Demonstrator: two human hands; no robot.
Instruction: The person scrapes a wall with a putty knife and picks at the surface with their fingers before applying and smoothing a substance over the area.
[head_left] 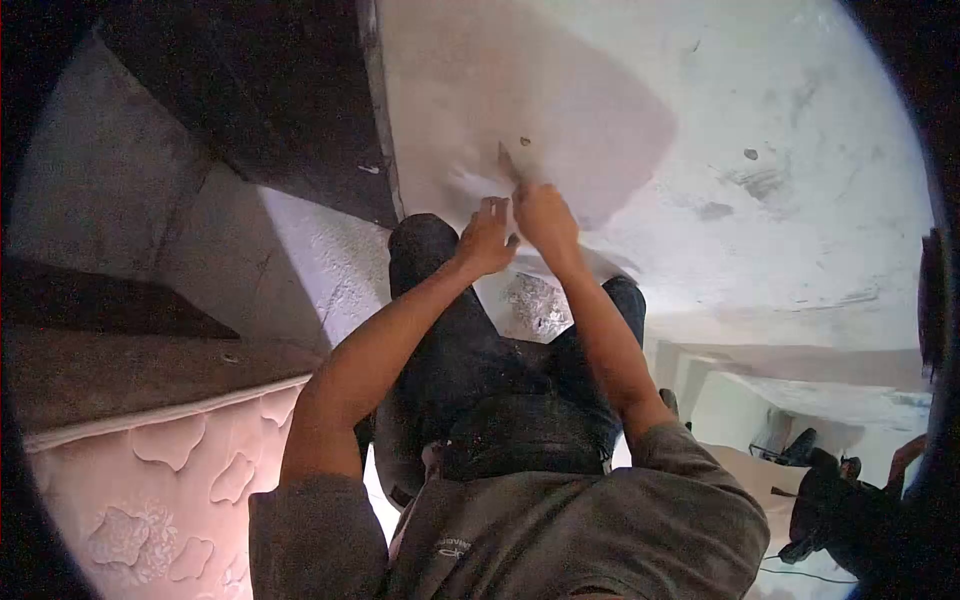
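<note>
My right hand [545, 218] is closed around a narrow, blade-like tool [507, 161], whose tip points up the pale wall [590, 120]. The tool's exact kind is hard to make out, and its grip is hidden in my fist. Just right of the tip, a small hole [524, 141] marks the wall. My left hand [487, 238] is beside the right one, lower and to the left, fingers apart near the wall. Nothing shows in it. Both forearms reach forward over my bent knees.
A dark panel [260, 90] borders the wall on the left. At lower left lies a pink patterned mattress [190, 490]. Rough debris [540, 303] shows between my knees. Another person in dark clothing [840, 510] is at the far right, near a cable [810, 573].
</note>
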